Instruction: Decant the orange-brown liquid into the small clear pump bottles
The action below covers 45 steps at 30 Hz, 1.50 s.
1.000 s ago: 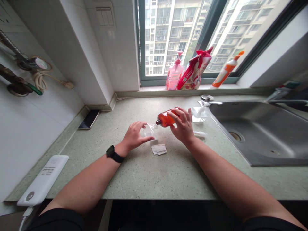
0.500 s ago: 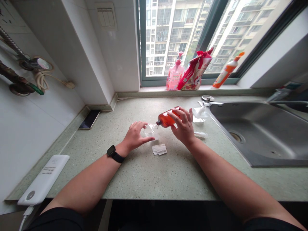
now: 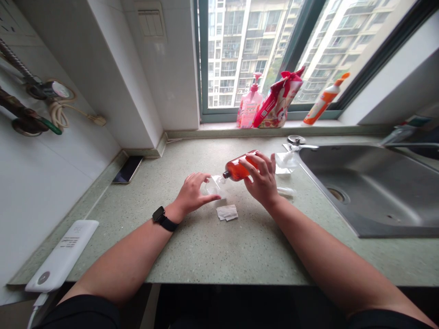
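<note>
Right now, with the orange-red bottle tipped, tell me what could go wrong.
Spilling is possible: the right hand tips the orange-red bottle toward the narrow-necked clear bottle. Steadied by only the left hand, the clear one could shift or slip. The folded white tissue lies close by and might get wet.

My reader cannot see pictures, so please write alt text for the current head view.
The right hand holds an orange-red bottle tilted, neck down toward a small clear bottle in the left hand, over a speckled green countertop. Folded white paper lies nearer the viewer; a steel sink is at right.
</note>
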Each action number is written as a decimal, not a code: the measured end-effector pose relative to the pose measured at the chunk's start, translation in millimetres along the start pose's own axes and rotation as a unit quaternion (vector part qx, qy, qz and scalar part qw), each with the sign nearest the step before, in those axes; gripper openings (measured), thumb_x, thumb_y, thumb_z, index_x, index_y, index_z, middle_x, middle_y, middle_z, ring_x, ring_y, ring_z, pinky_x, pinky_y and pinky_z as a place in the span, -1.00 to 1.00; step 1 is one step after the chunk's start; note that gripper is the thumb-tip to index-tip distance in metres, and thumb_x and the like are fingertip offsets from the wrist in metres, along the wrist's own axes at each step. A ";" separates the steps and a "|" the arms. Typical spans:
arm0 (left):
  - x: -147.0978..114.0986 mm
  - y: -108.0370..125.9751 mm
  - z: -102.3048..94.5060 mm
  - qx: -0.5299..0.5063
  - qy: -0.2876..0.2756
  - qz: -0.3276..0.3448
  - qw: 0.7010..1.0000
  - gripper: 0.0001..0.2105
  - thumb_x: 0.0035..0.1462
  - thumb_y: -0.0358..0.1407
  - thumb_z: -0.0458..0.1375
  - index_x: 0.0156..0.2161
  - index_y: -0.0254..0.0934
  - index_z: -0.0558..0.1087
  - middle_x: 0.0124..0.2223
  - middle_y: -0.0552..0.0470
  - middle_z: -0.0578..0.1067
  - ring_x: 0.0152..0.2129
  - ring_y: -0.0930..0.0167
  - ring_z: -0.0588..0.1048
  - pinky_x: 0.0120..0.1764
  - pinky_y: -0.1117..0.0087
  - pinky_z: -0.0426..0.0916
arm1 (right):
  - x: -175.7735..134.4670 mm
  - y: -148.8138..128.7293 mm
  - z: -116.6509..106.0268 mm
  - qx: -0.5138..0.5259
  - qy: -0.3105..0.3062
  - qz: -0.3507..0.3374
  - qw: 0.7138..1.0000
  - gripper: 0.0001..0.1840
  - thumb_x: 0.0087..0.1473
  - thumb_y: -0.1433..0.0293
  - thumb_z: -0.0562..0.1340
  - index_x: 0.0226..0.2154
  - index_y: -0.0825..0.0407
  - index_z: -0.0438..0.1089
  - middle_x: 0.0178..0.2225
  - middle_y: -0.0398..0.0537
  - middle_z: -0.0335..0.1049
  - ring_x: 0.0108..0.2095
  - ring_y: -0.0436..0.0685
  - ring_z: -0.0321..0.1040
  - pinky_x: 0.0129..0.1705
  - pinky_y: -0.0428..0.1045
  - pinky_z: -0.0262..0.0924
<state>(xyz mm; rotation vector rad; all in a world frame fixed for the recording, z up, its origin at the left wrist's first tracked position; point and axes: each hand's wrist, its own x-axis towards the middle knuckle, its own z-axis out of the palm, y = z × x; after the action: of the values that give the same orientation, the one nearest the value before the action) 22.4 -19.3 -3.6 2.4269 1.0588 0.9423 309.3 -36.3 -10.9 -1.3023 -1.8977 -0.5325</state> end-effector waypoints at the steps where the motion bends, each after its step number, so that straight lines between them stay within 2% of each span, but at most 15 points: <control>1: -0.1 -0.1 0.1 0.000 0.000 0.002 1.000 -0.39 0.06 0.15 0.44 0.03 -0.23 0.46 -0.07 -0.08 0.59 -0.10 0.14 0.54 0.04 0.05 0.40 | 0.0 0.2 0.3 -0.009 0.005 -0.008 1.000 -0.15 0.17 0.57 0.22 0.37 -0.44 0.14 0.27 -0.08 0.32 0.41 0.41 0.13 0.52 0.57 -0.23; 8: -0.2 -2.0 1.4 0.006 0.004 0.007 1.000 -0.38 0.05 0.20 0.42 0.03 -0.20 0.45 -0.08 -0.08 0.59 -0.11 0.14 0.54 0.02 0.07 0.40 | -0.1 2.8 4.8 -0.036 0.043 -0.040 0.998 -0.11 0.11 0.58 0.29 0.38 -0.35 0.13 0.25 -0.06 0.35 0.38 0.40 0.18 0.51 0.55 -0.21; 14: -0.6 -2.4 2.5 0.013 0.006 0.005 1.000 -0.35 0.05 0.21 0.41 0.05 -0.20 0.45 -0.07 -0.07 0.60 -0.11 0.14 0.54 0.04 0.04 0.39 | 0.4 2.3 4.5 -0.045 0.050 -0.045 0.997 -0.12 0.11 0.58 0.28 0.38 -0.34 0.14 0.24 -0.06 0.35 0.37 0.38 0.19 0.52 0.52 -0.20; 45: -0.8 -1.4 2.5 0.007 0.008 0.009 1.000 -0.36 0.05 0.21 0.41 0.06 -0.19 0.45 -0.05 -0.07 0.61 -0.09 0.13 0.54 0.07 0.01 0.40 | 0.6 1.3 4.0 -0.042 0.051 -0.044 0.997 -0.10 0.12 0.59 0.29 0.38 -0.37 0.12 0.25 -0.08 0.34 0.38 0.37 0.18 0.52 0.52 -0.21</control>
<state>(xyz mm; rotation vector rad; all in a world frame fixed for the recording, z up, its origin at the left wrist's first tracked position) 23.0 -19.0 -6.5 2.4484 1.0541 0.9639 308.9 -32.6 -13.0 -1.2234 -1.8718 -0.7183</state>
